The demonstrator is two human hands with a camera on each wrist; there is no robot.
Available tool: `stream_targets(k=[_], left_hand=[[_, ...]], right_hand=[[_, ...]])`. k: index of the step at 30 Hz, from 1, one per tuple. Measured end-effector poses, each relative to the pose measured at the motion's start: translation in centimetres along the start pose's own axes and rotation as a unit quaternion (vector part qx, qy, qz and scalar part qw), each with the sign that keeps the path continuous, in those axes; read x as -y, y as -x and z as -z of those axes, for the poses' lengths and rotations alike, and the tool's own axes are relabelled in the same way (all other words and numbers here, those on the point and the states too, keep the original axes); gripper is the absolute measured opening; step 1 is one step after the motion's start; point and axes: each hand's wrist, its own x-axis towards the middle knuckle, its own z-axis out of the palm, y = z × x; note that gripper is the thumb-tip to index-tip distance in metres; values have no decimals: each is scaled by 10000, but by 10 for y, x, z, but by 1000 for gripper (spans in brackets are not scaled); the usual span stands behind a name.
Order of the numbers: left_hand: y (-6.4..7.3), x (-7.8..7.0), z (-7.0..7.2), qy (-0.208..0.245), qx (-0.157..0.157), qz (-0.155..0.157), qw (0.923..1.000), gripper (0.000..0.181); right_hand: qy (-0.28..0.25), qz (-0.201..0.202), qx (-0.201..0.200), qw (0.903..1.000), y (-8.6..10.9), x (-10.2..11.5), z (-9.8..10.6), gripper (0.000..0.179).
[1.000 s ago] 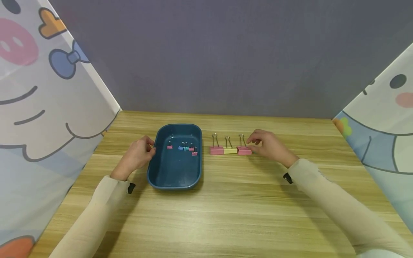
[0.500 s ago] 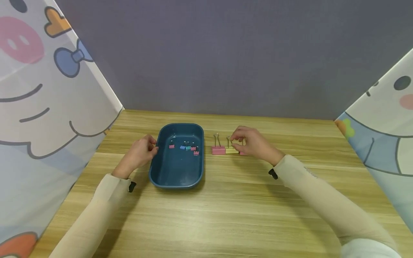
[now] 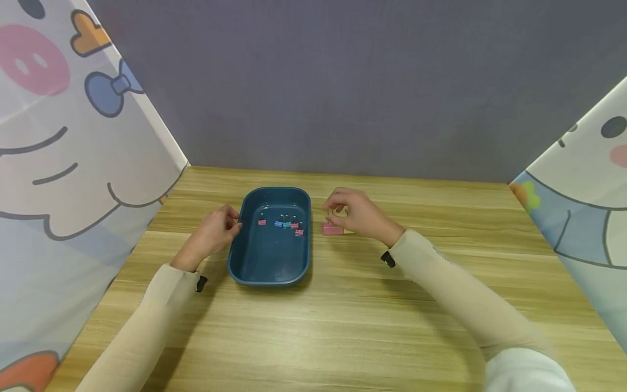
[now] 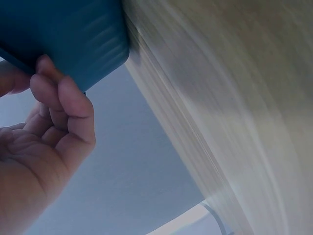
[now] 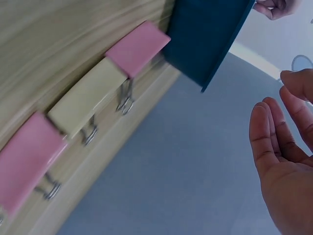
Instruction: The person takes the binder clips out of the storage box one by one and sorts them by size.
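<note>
While left hand (image 3: 210, 234) pinches tray (image 3: 266, 258), right hand (image 3: 360, 215), seemingly loose, hovers near binder clips (image 5: 88, 97)

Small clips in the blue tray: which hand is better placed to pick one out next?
Likely the right hand: it holds nothing and is beside the blue tray, which the left hand pinches.

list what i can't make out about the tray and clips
Head view: the right hand covers the pink clip farthest from the tray and most of the yellow clip.
Head view: the small clips inside are too small for fine detail.
Left wrist view: the tray's wall hides its inside.
Right wrist view: the left edge cuts off part of that pink clip.
</note>
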Motion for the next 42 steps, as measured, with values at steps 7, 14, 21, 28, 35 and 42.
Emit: stream_targets(k=[7,14,21,28,35,42], left_hand=[[0,2,-1,39,-18,10,10000,19],[0,3,-3,93,-26,-12,10000,20],[-1,2,-3,78,-23,-24,10000,21],[-1,1,-3,8,-14,-18,10000,21],[1,0,-2,-46,-30,-15,10000,21],[1,0,-2,-51,0,31,10000,20]], right_hand=[[-328,-82,159,9993,-17,8,-16,15],[-385,-191,453,9980,-22,13,-30,14],[-316,-136,644,9973,-31,17,-38,16],[-72,-393,988,9943,-42,19,-48,16],[52,-500,1247,9909,-51,15,-57,17],[51,-830,1505,9851,-60,14,-66,18]])
